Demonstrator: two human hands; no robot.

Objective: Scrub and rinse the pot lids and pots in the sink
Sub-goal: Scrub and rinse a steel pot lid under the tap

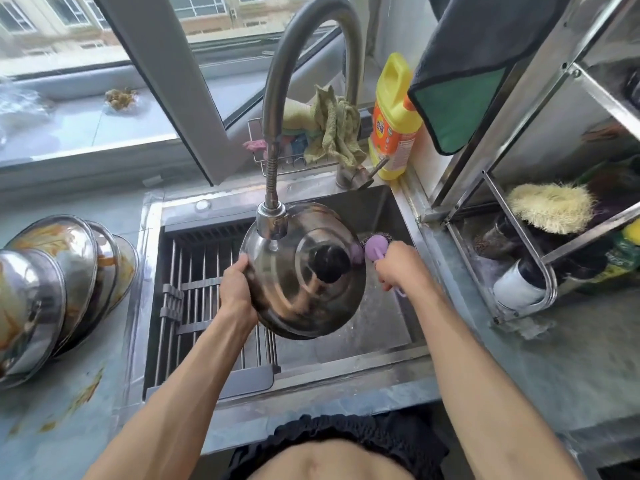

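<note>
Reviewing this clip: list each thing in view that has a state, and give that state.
Lid: held tilted over the sink, under the tap head.
Left hand: grips the lid's rim.
Right hand: grips the brush handle.
Brush: at the lid's right edge.
Tap: flow unclear.
Stacked lids: greasy, on the counter.
Window: open.

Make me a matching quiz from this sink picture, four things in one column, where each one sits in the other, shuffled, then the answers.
Things:
1. pot lid
2. purple scrubber
3. yellow detergent bottle
4. dirty lids

Places:
A. stacked on the counter left of the sink
B. gripped in the right hand
C. standing behind the sink's right corner, beside the tap base
D. held by its rim in the left hand, under the faucet head

Pairs: 1-D, 2-B, 3-C, 4-A
</note>
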